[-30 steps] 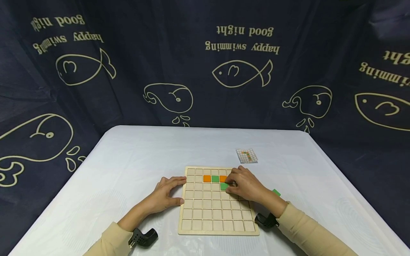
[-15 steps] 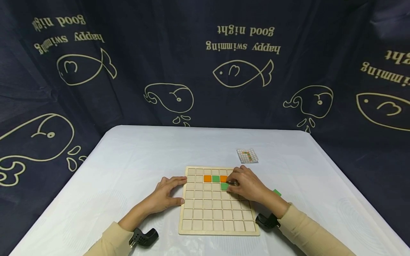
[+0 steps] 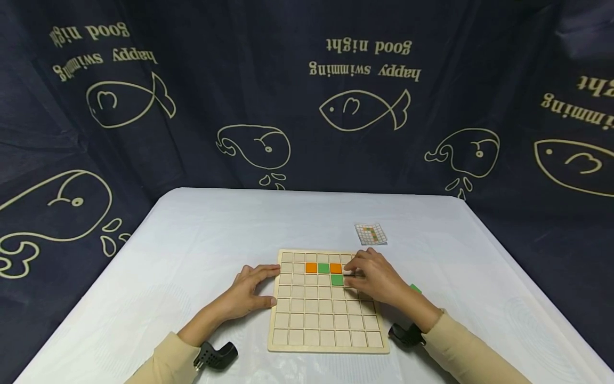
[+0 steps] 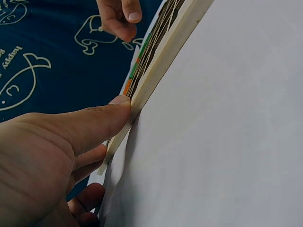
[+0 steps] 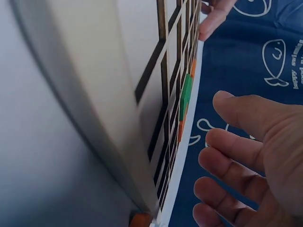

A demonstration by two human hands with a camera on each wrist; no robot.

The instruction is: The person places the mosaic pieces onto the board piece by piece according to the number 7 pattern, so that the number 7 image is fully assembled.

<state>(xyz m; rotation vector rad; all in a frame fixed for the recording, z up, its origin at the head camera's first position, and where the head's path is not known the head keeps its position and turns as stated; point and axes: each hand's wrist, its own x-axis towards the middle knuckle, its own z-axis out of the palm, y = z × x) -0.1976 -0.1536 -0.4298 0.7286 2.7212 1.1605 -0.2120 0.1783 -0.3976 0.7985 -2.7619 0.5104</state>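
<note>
Left hand (image 3: 249, 292) and right hand (image 3: 376, 274) were spread, the latter's accidental brush risking skewing the nine-o'clock green tile (image 3: 337, 280).

Right hand (image 3: 375, 274): shifted rightward. Rightmost orange tile (image 3: 336, 268) and lower green tile (image 3: 337, 280): formerly part-hidden by its fingers, now wholly exposed.

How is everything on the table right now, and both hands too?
Board: flat, partly filled
Two orange tiles: on the board
Two green tiles: on the board
Loose green tile: partly hidden
Card: face up
Left hand: touching the board's edge
Right hand: holding nothing
</note>
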